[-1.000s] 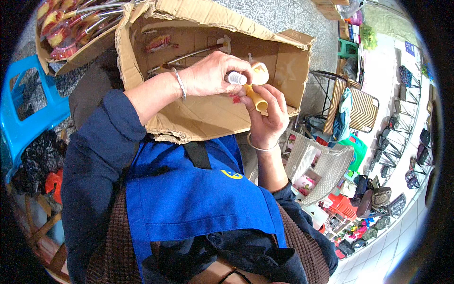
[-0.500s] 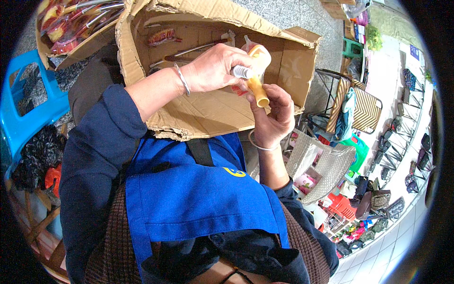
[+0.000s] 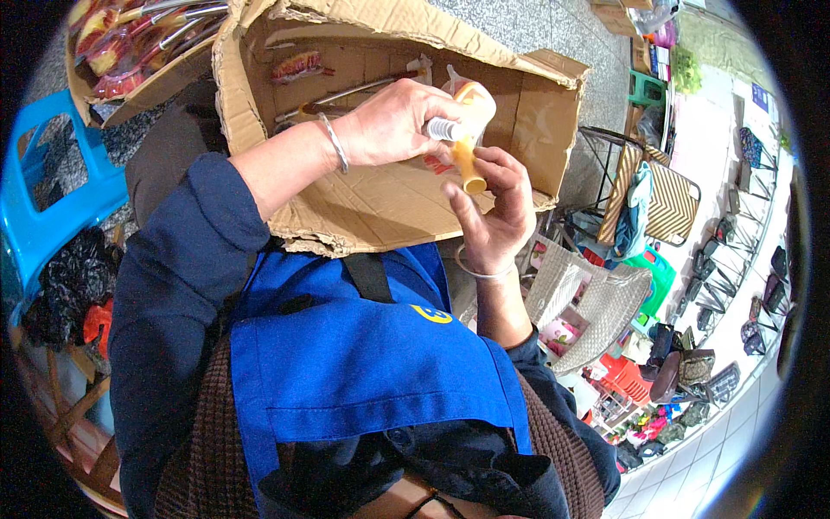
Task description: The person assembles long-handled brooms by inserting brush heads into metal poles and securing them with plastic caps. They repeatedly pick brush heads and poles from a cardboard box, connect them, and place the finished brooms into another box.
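Note:
My left hand (image 3: 393,125) is closed round a grey ribbed piece (image 3: 444,130), whose end pokes out past the fingers. Just beyond it is a rounded cream-and-orange part (image 3: 474,105) in clear plastic. A hollow yellow tube (image 3: 469,169) runs down from there, its open end facing me. My right hand (image 3: 501,212) has its fingers curled against the tube's right side, with the thumb off to the left, a little apart from it. How the pieces join is hidden behind my left fingers.
Beneath my hands lies an open cardboard box (image 3: 372,208), with a red-bristled brush (image 3: 296,67) and long metal-handled items (image 3: 346,91) inside. At upper left, another box (image 3: 156,99) holds several bagged brushes. A blue stool (image 3: 86,173) stands left; chairs (image 3: 666,195) stand right.
My right thumb has moved away from the tube, loosening the grip, and the tube's open end has shifted slightly left and up. My left hand stays nearly still.

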Demonstrator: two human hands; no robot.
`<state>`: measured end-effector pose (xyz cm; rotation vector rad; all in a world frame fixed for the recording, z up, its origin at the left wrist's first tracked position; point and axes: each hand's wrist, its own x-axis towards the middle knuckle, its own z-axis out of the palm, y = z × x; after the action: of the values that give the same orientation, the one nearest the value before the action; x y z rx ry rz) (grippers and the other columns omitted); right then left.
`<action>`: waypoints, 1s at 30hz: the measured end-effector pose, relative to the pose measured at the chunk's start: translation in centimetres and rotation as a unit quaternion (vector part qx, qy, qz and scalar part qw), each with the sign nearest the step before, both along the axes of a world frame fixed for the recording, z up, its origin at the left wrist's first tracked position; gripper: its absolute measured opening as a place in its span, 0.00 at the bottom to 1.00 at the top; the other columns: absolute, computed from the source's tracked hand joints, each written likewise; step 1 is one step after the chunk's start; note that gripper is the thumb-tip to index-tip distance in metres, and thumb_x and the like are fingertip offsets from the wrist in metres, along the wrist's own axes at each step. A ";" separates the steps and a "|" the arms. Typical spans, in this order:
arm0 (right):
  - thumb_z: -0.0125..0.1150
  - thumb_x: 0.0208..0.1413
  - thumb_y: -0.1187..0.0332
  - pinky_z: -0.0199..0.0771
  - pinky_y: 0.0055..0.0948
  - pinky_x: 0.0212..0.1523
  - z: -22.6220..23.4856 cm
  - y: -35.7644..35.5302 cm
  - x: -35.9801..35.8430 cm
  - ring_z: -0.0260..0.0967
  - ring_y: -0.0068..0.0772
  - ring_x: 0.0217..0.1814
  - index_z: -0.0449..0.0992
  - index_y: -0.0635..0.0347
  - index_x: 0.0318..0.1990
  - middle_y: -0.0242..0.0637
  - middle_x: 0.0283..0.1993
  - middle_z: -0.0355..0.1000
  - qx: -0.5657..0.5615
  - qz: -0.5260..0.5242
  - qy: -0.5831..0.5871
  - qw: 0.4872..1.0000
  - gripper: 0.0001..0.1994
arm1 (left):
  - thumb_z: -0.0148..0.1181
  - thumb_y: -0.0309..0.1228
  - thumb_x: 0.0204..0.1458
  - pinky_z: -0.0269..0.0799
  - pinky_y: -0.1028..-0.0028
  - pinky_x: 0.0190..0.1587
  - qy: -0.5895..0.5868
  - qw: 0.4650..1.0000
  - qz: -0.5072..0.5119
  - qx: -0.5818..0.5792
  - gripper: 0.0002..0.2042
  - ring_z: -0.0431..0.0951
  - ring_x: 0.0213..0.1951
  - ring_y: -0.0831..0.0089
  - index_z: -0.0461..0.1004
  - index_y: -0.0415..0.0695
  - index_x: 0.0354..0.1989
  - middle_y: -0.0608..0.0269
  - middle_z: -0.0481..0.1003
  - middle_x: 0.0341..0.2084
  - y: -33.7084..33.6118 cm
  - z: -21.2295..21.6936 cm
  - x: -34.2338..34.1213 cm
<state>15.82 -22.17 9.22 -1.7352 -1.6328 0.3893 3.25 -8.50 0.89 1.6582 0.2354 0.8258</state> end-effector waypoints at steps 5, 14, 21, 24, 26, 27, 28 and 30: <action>0.71 0.42 0.58 0.63 0.38 0.53 2.0 1.3 0.4 0.65 0.41 0.49 0.75 0.59 0.46 0.44 0.51 0.70 0.016 0.030 -0.167 0.985 0.24 | 0.64 0.28 0.41 0.69 0.65 0.31 0.031 0.998 0.035 0.040 0.09 0.75 0.29 0.58 0.70 0.40 0.27 0.58 0.71 0.22 -0.1 -0.8 0.4; 0.74 0.39 0.66 0.62 0.29 0.39 0.1 1.8 -1.4 0.67 0.30 0.28 0.77 0.57 0.33 0.31 0.26 0.72 -0.079 0.038 -0.207 0.974 0.14 | 0.62 0.24 0.37 0.73 0.60 0.36 0.080 0.994 -0.063 0.041 0.15 0.77 0.36 0.50 0.76 0.46 0.38 0.51 0.76 0.28 -2.8 -2.3 0.3; 0.74 0.37 0.69 0.62 0.28 0.36 -0.1 0.3 -1.2 0.67 0.30 0.28 0.77 0.59 0.30 0.32 0.25 0.72 -0.064 0.054 -0.165 0.983 0.12 | 0.61 0.24 0.36 0.73 0.59 0.36 0.078 0.986 -0.091 0.112 0.14 0.77 0.35 0.49 0.73 0.42 0.36 0.51 0.76 0.28 -3.0 -2.1 0.2; 0.75 0.37 0.70 0.62 0.29 0.35 -0.4 -0.4 -1.1 0.66 0.31 0.27 0.77 0.59 0.30 0.33 0.25 0.71 -0.064 0.065 -0.160 0.983 0.13 | 0.62 0.26 0.36 0.73 0.58 0.35 0.114 0.975 -0.127 0.145 0.14 0.77 0.34 0.51 0.73 0.43 0.35 0.52 0.76 0.27 -3.4 -2.2 0.2; 0.75 0.37 0.69 0.61 0.30 0.34 -0.5 -1.3 -1.3 0.65 0.33 0.27 0.76 0.59 0.29 0.34 0.24 0.70 -0.080 0.062 -0.150 0.984 0.12 | 0.63 0.28 0.35 0.73 0.57 0.33 0.147 0.961 -0.169 0.162 0.15 0.77 0.32 0.51 0.73 0.44 0.36 0.52 0.76 0.26 -4.0 -2.1 0.0; 0.75 0.38 0.69 0.61 0.30 0.33 -0.6 -1.9 -1.4 0.65 0.33 0.26 0.76 0.59 0.28 0.34 0.24 0.69 -0.090 0.066 -0.153 0.982 0.12 | 0.63 0.29 0.35 0.72 0.57 0.31 0.161 0.956 -0.180 0.169 0.13 0.77 0.28 0.50 0.73 0.42 0.32 0.50 0.75 0.23 -4.5 -2.0 0.0; 0.74 0.37 0.68 0.61 0.31 0.34 -0.6 -2.4 -1.4 0.65 0.34 0.27 0.75 0.57 0.28 0.32 0.24 0.71 -0.103 0.066 -0.149 0.981 0.12 | 0.63 0.30 0.35 0.72 0.57 0.30 0.162 0.954 -0.193 0.162 0.11 0.77 0.27 0.49 0.74 0.41 0.29 0.49 0.74 0.22 -4.9 -1.9 -0.1; 0.74 0.38 0.67 0.61 0.32 0.34 -1.1 -3.4 -1.5 0.65 0.35 0.26 0.74 0.55 0.27 0.31 0.25 0.71 -0.119 0.068 -0.135 0.981 0.12 | 0.62 0.30 0.35 0.72 0.57 0.29 0.186 0.945 -0.212 0.165 0.07 0.77 0.26 0.50 0.74 0.39 0.20 0.47 0.73 0.18 -5.6 -1.7 -0.3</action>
<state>14.34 -25.54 8.16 -1.9249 -1.9747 0.4450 2.98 -14.10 -0.84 2.0799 -0.0080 0.2262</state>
